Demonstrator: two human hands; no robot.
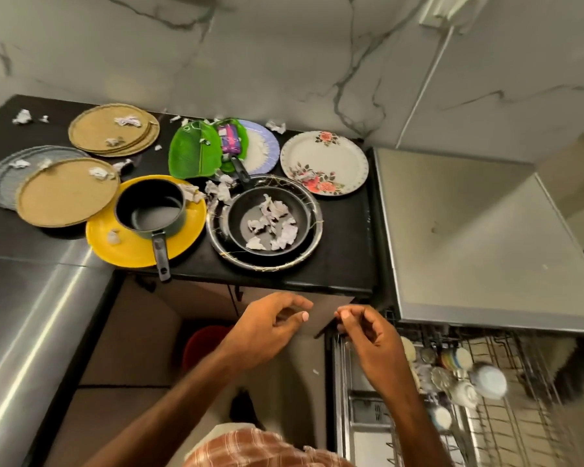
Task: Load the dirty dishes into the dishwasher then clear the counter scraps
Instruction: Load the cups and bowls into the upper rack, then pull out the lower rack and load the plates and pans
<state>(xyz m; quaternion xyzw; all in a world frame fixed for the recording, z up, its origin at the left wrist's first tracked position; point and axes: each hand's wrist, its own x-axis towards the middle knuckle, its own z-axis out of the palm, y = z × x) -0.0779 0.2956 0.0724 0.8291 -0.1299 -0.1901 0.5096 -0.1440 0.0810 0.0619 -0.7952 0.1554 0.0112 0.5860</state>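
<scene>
Dirty dishes crowd the black counter (338, 264). A frying pan (270, 224) full of crumpled paper scraps sits in a dark plate (216, 237). Left of it a saucepan (150, 210) stands on a yellow plate (129, 247). A floral plate (324, 161), a green leaf plate (189, 153) and tan plates (64, 197) lie further back. My left hand (267, 326) and my right hand (368, 335) hover below the counter's front edge, fingers loosely curled, holding nothing. The dishwasher's pulled-out rack (486, 382) at lower right holds cups and bowls.
The dishwasher's steel top (469, 230) adjoins the counter on the right. A steel surface (31, 315) lies at the left. Grey plates (0, 180) sit at the far left. Paper scraps (22, 116) dot the counter. A red bin (199, 345) stands on the floor.
</scene>
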